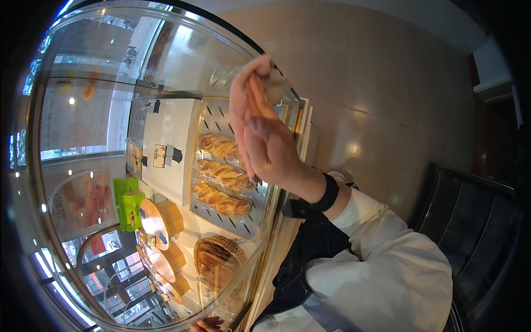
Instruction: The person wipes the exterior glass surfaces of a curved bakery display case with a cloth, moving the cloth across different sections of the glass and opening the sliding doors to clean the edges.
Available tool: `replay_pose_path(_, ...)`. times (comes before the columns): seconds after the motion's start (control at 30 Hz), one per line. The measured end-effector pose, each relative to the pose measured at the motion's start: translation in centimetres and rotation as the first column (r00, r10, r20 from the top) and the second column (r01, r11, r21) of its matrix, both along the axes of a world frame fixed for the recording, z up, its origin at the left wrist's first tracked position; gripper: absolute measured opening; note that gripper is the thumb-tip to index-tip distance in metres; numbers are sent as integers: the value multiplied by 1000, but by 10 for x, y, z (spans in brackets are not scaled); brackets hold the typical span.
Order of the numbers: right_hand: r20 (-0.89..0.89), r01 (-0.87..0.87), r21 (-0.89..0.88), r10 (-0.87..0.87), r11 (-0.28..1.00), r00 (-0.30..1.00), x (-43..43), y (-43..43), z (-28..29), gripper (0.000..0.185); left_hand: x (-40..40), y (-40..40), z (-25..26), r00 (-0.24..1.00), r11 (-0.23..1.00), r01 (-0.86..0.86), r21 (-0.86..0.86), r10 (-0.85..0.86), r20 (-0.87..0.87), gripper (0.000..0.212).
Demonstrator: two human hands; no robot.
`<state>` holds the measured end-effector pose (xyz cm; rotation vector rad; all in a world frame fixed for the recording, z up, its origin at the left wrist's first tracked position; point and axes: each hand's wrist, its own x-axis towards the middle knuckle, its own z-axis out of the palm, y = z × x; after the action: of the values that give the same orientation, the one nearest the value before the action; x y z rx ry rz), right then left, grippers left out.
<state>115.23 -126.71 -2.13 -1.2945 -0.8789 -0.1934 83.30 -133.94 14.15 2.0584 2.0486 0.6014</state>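
Observation:
My right hand (269,145), with a black band at its wrist, holds a pink cloth (239,112) against or just above the curved clear glass cover (224,31) of a bakery display case. The cloth is spread beneath the fingers, and its far end looks blurred. Below the glass, beside the hand, lie several wrapped braided loaves (224,174) on a slotted metal tray (244,230). At the bottom edge of the view, part of my left hand (207,323) shows near the cover's rim; most of it is cut off.
Inside the case are a wicker basket (197,253) with bread, round wooden stands (154,224), a green package (128,203) and a white riser (168,124) with a small sign. A dark glass-fronted cabinet (468,220) stands right, beyond the tiled floor (356,83).

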Motion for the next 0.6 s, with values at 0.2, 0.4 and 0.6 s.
replay_pose_path(0.2,-346,-416,294,502,860,793,-55,-10,-25,45,-3,2,-4,997,996,82,45,-82,-9,40)
replay_pose_path(0.4,-99,-172,108,182,979,978,18,5,27,44,-4,-5,5,991,1000,23,9,-22,-134,38)
replay_pose_path(0.6,-74,-255,49,258,966,963,-49,-10,-19,42,10,4,0,991,999,7,39,-2,-132,34)
